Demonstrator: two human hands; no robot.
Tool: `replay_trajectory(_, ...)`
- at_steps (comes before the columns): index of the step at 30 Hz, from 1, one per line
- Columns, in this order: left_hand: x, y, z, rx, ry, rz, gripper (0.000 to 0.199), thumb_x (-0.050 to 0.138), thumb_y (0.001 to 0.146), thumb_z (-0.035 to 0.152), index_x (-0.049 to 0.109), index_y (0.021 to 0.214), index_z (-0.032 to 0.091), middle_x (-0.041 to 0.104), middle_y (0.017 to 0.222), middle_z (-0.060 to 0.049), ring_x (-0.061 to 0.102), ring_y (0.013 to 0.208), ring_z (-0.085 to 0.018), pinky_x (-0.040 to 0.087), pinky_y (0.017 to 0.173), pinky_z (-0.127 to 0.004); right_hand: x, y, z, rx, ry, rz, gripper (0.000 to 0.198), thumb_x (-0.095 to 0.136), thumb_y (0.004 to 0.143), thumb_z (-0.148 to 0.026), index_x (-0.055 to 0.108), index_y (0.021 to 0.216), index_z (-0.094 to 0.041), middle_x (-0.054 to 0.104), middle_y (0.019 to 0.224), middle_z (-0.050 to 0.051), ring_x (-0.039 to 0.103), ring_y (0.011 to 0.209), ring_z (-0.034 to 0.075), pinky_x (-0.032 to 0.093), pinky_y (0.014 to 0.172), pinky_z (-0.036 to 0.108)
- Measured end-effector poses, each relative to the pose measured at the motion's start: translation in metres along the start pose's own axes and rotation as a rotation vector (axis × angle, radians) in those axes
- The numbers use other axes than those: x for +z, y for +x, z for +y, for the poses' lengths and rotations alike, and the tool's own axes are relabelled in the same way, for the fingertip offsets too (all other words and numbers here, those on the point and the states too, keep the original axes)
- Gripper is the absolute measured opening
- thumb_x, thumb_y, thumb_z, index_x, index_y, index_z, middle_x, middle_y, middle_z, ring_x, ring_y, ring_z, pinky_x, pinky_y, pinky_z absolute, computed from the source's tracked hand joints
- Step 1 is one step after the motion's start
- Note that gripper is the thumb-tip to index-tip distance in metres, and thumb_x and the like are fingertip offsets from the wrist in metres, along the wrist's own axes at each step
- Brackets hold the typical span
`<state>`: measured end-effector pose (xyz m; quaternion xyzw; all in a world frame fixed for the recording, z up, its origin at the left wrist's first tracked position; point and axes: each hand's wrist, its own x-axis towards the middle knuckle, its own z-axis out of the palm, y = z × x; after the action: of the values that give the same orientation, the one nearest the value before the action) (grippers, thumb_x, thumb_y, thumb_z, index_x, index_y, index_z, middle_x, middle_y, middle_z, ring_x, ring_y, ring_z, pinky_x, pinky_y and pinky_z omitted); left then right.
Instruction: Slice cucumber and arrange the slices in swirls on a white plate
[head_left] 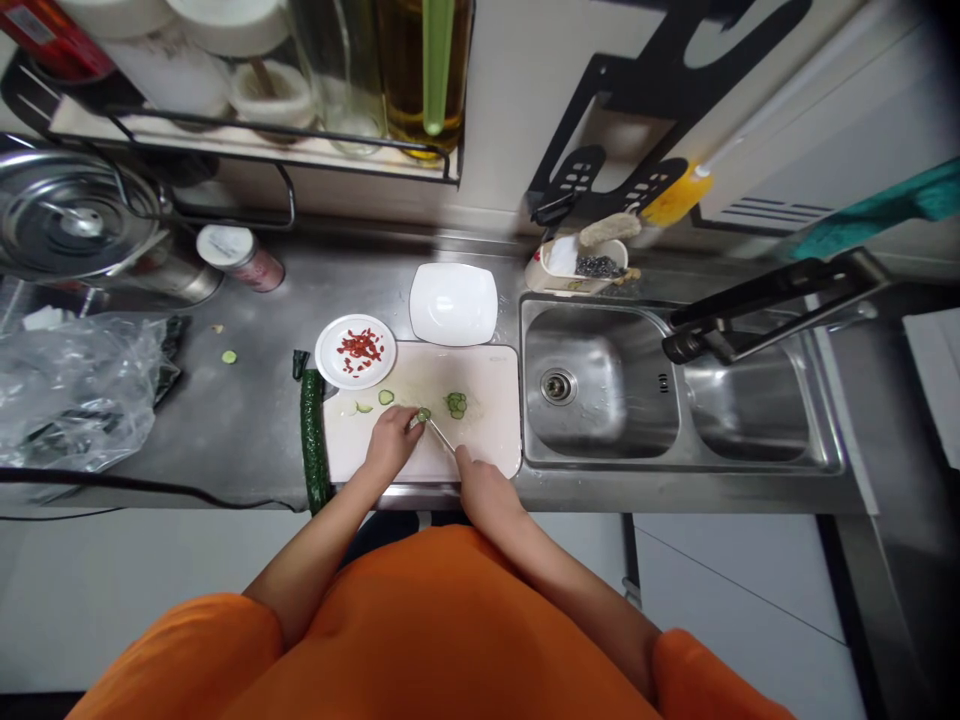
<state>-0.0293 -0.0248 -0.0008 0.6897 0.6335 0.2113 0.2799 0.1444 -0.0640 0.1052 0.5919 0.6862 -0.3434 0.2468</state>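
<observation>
Over the middle of a white cutting board (491, 440), my left hand (391, 440) pinches a small cucumber slice (424, 414) between its fingertips. My right hand (486, 488) is closed around the handle of a knife (441, 434), whose blade points up and left to that slice. A little pile of cucumber slices (456, 405) lies on the board right of the blade. Farther left on the board are a loose cucumber slice (386, 397) and a thin cut piece (363, 407). Along the board's left edge lies a long dark green cucumber (313, 440).
A round plate (326, 352) with chopped red pieces overlaps the board's top left corner. Behind the board sits a white square plate (454, 303). The double sink (600, 445) is to the right, a plastic bag (82, 380) to the left. A condiment shelf (285, 150) hangs above.
</observation>
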Motion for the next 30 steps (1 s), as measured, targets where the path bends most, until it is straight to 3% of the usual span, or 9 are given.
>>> replay_trajectory(21,-0.001,0.001,0.002,-0.027,0.006,0.002,0.019,0.059,0.077,0.021,0.067,0.094,0.017,0.068,0.088,-0.006,0.06,0.084,-0.019,0.047,0.081,-0.03,-0.006,0.005,-0.011,0.028,0.073,-0.042,0.034,0.025,0.088,-0.003,0.041,0.115,-0.016,0.065,0.092,0.012,0.063,0.093,0.024,0.046,0.071,0.03)
replay_trajectory(30,0.0,0.005,0.002,-0.068,0.004,-0.015,0.02,0.06,0.075,0.02,0.065,0.094,0.018,0.065,0.086,-0.006,0.059,0.082,-0.018,0.047,0.079,-0.029,-0.001,-0.008,0.009,0.029,0.046,-0.086,0.039,0.027,0.087,-0.004,0.04,0.121,-0.017,0.064,0.094,0.013,0.062,0.094,0.025,0.044,0.072,0.031)
